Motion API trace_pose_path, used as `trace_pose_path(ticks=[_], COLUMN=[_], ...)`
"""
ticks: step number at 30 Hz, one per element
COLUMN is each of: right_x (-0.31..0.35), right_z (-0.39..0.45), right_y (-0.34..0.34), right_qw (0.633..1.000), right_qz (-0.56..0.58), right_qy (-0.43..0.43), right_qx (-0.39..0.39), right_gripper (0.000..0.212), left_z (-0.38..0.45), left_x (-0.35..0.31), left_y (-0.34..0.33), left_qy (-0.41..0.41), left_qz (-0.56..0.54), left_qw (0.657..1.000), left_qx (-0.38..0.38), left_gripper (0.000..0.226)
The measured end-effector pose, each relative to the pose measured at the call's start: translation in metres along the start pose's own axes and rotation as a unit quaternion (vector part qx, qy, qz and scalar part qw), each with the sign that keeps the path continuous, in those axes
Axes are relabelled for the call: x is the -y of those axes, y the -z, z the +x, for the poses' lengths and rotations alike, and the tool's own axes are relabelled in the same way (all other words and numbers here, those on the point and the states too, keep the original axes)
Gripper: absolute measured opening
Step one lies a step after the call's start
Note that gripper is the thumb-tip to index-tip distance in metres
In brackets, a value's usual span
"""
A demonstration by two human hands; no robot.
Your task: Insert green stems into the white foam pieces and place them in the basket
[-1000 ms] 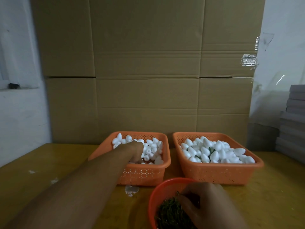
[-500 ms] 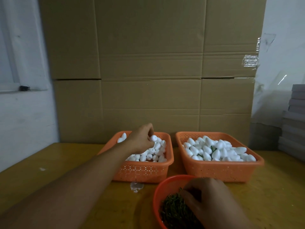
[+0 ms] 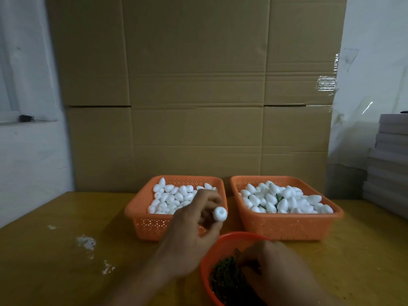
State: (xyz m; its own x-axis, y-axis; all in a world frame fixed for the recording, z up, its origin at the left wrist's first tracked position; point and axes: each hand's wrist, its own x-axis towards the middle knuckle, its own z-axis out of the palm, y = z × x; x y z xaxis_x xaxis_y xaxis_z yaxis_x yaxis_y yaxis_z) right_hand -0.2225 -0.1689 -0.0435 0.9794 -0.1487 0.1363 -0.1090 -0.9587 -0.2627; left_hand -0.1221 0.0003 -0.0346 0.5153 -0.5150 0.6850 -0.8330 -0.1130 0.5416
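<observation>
- L hand (image 3: 194, 230) fingers pinch one white foam piece (image 3: 220, 214), held above counter just in front of left orange basket (image 3: 141, 217).
- R hand (image 3: 271, 268) fingers curled down into green stems (image 3: 225, 277) in red bowl (image 3: 209, 257), near side of that basket; can't tell if a stem is gripped.
- Risk: foam slips or dents if pinched too hard; stem going in off-axis could split it.
- Right orange basket (image 3: 287, 226) beside left basket holds foam w/ green bits.
- Yellow counter (image 3: 44, 261), white crumbs left of basket; cardboard boxes (image 3: 194, 85) behind.
</observation>
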Motion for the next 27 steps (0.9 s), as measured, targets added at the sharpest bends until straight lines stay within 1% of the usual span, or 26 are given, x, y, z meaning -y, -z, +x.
trace_pose_path(ticks=[2,4,6,9,11,13,18,20,23,27], right_x=[0.001,0.001,0.001,-0.001,-0.003,-0.004,-0.004,-0.003,-0.002,-0.001], right_z=[-0.001,0.0,0.002,0.005,0.006,0.007,0.011,0.012,0.01,0.006], right_y=[0.001,0.002,0.0,-0.006,-0.011,-0.016,-0.02,-0.02,-0.016,-0.009], right_qw=[1.0,0.999,0.997,0.993,0.993,0.993,0.994,0.995,0.996,0.999], right_qz=[-0.017,-0.03,-0.048,-0.075,-0.085,-0.096,-0.098,-0.09,-0.079,-0.038], right_qy=[0.007,0.007,-0.005,-0.014,-0.016,-0.02,-0.027,-0.027,-0.029,-0.028], right_qx=[0.014,0.035,0.06,0.089,0.081,0.071,0.048,0.045,0.043,0.024], right_gripper=[0.027,0.032,0.04,0.047,0.05,0.052,0.03,0.027,0.028,0.015], left_z=[-0.013,-0.023,-0.03,-0.037,-0.041,-0.042,-0.045,-0.046,-0.047,-0.047], left_x=[-0.005,-0.009,-0.012,-0.017,-0.019,-0.02,-0.019,-0.019,-0.02,-0.025], left_y=[-0.004,-0.009,-0.013,-0.018,-0.019,-0.02,-0.022,-0.023,-0.024,-0.022], left_qy=[-0.015,-0.019,-0.011,0.011,0.018,0.033,0.075,0.091,0.112,0.124], left_qz=[0.005,0.015,0.017,-0.026,-0.055,-0.079,-0.123,-0.139,-0.162,-0.194], left_qw=[1.0,0.999,0.999,0.999,0.997,0.995,0.988,0.984,0.979,0.971], left_qx=[0.02,0.032,0.031,0.037,0.043,0.053,0.06,0.064,0.051,0.062], left_gripper=[0.024,0.015,0.019,0.028,0.03,0.036,0.045,0.045,0.036,0.024])
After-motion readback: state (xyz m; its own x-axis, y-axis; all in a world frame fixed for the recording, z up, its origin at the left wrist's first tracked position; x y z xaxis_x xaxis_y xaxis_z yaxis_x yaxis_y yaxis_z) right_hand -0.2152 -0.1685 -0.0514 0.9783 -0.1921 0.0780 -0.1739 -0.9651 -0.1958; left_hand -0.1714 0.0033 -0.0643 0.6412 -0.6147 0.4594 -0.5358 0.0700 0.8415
